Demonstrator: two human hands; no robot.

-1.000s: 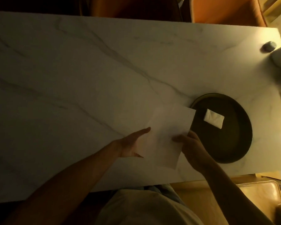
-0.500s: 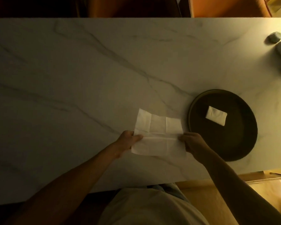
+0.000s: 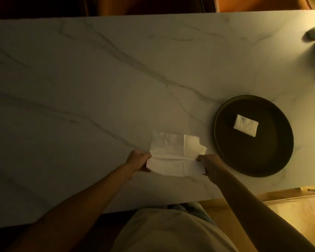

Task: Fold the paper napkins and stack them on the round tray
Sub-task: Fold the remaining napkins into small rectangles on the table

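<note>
While the room light is dim and yellow, the following can be read from the head view.

Table: white marble-pattern table (image 3: pixel 116 79) with grey veins; it carries every item listed.
Open napkin: white paper napkin (image 3: pixel 175 153), creased, lying near the table's front edge, just left of the tray; its far right corner is curled up.
Left hand: left hand (image 3: pixel 137 160) at the napkin's left edge, level with the horizontal crease; grip closed on the paper, thumb on top.
Right hand: right hand (image 3: pixel 209 163) at the napkin's right edge, same crease line; grip apparently a pinch on the paper, though the fingertips are too dark to resolve fully.
Tray: dark round tray (image 3: pixel 231 153) with a raised rim, on the table at the right, apart from the open napkin.
Folded napkin: small folded napkin (image 3: pixel 245 125), a compact white rectangle, lying tilted on the tray floor, in its far half.
Far right corner: small grey rounded object (image 3: pixel 314 32); type not identifiable.
</note>
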